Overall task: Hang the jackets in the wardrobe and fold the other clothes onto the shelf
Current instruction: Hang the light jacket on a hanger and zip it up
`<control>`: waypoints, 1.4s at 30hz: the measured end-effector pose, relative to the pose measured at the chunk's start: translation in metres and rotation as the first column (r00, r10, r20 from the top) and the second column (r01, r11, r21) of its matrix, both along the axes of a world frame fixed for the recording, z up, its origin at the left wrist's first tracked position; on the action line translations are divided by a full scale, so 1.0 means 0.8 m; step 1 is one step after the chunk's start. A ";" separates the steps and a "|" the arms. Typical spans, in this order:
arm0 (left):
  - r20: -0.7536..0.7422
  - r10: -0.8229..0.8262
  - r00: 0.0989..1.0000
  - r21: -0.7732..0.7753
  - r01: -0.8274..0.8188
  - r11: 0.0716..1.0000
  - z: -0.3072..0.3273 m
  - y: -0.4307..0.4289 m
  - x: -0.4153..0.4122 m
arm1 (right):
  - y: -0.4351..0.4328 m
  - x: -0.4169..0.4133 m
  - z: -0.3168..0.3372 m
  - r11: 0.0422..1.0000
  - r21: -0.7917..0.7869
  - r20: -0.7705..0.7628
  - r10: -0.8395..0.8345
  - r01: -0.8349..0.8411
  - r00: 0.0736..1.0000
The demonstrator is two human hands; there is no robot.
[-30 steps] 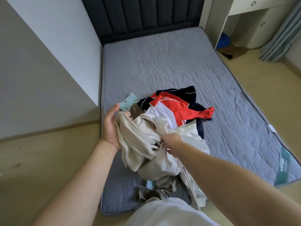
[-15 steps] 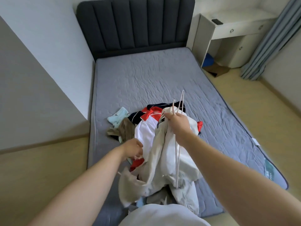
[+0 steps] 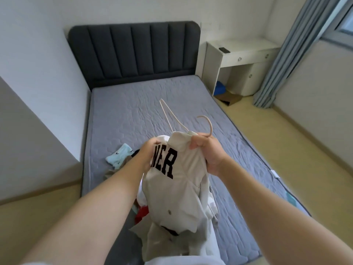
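Both hands are up over the near end of the bed (image 3: 152,104), and between them hangs a cream jacket (image 3: 177,188) with black block letters on it. The right hand (image 3: 208,152) has its fingers (image 3: 196,144) clenched on the jacket's collar together with a pale hanger (image 3: 172,119), whose hook curls up just above the knuckles while one wire arm juts out toward the far left. The left hand (image 3: 148,155) is closed on the jacket's left edge, right beside the lettering. The jacket drapes down from both grips, a snap button showing low on the front. Under it, on the mattress, a heap of clothes (image 3: 143,213) peeks out, red and white among them. A light blue sock (image 3: 119,156) lies on the bed to the left of the hands. Far right stands a white desk (image 3: 242,54) against the wall, with a grey-blue curtain (image 3: 286,54) beside it.
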State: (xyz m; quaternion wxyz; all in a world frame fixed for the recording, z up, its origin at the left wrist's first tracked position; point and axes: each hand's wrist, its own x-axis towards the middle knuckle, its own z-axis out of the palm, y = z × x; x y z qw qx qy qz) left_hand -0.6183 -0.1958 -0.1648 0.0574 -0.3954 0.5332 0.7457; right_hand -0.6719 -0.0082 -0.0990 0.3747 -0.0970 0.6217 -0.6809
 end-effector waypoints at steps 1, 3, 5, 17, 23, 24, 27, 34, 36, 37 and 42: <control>0.027 0.027 0.999 0.038 -0.028 0.999 -0.007 -0.003 0.002 | 0.006 -0.002 0.003 1.000 0.015 0.003 -0.002 0.002 1.000; 0.099 0.043 0.994 0.005 -0.044 0.999 -0.027 -0.012 0.010 | 0.017 -0.005 0.005 1.000 0.019 0.022 -0.005 0.005 1.000; 0.126 -0.003 0.992 0.041 -0.002 0.999 -0.039 -0.015 0.019 | 0.028 -0.007 0.003 1.000 0.017 0.049 -0.001 0.000 0.999; -0.082 0.031 0.996 0.148 -0.018 0.989 -0.024 0.032 0.031 | 0.065 -0.016 -0.017 0.902 0.404 -0.103 -0.117 0.149 0.988; -0.192 -0.386 0.902 -0.554 0.225 0.801 0.027 0.085 0.065 | 0.072 -0.027 -0.036 0.678 0.681 -0.411 0.040 0.277 0.911; -0.139 -0.474 0.869 -0.677 0.266 0.686 0.031 0.094 0.069 | 0.069 -0.024 -0.037 0.677 0.691 -0.399 0.066 0.253 0.914; 0.010 -0.667 0.745 -0.869 0.336 0.362 0.036 0.121 0.078 | 0.062 -0.008 -0.046 0.751 0.653 -0.115 -0.025 0.095 0.993; 0.259 -0.825 0.503 -0.958 0.245 -0.152 0.045 0.158 0.109 | 0.077 0.031 -0.085 0.747 0.618 0.273 0.088 -0.244 0.958; 0.286 -0.809 0.514 -0.958 0.182 -0.223 0.041 0.161 0.122 | 0.082 0.040 -0.095 0.714 0.608 0.355 0.146 -0.347 0.923; 0.298 -0.789 0.537 -0.954 0.142 -0.264 0.038 0.162 0.129 | 0.082 0.046 -0.101 0.701 0.614 0.369 0.154 -0.364 0.917; 0.412 -0.586 0.697 -0.906 0.246 -0.345 0.012 0.150 0.163 | 0.070 0.066 -0.126 0.862 0.497 0.397 -0.122 -0.101 0.910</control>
